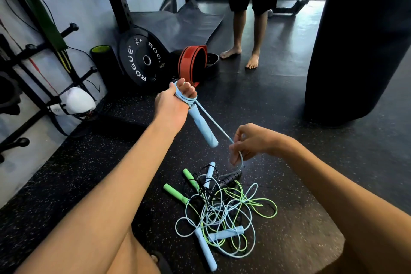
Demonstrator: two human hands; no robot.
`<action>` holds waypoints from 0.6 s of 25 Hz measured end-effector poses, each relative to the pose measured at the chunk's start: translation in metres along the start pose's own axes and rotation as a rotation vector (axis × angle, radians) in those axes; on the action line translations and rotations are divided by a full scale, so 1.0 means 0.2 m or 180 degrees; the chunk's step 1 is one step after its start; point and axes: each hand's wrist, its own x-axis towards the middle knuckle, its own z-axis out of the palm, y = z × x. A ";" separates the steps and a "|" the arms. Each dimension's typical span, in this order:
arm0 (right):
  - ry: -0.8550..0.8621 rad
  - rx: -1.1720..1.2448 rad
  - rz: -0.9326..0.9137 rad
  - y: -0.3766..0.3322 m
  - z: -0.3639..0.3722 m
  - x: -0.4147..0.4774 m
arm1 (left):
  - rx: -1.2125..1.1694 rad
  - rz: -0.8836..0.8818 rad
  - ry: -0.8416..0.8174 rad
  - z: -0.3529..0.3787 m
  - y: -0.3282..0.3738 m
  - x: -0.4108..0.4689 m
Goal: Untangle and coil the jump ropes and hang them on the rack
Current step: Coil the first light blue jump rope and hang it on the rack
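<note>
Light-blue jump rope cord (213,120) wraps in loops around our left hand (175,104), which clasps its blue handle (203,128); our right hand (251,142) pinches the same cord lower down. Below, we see a tangled pile of ropes (222,211) on the speckled floor mat (89,173).

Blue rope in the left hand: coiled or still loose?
Partly coiled. Several loops of the blue rope wrap the left hand; a strand still runs through the right hand down into the pile.
</note>
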 end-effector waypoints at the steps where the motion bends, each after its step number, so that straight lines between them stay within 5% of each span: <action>1: 0.0112 -0.0039 -0.0104 0.00 0.01 0.01 | 0.0066 0.0081 0.0016 0.00 0.00 0.00; 10: 0.0839 -0.0234 -0.1621 -0.12 0.02 -0.01 | 0.2568 0.1067 -0.0510 0.01 -0.03 -0.03; 15: 0.1217 0.0323 -0.1906 -0.19 -0.01 -0.03 | 0.3535 0.0711 -0.1198 0.05 -0.07 -0.10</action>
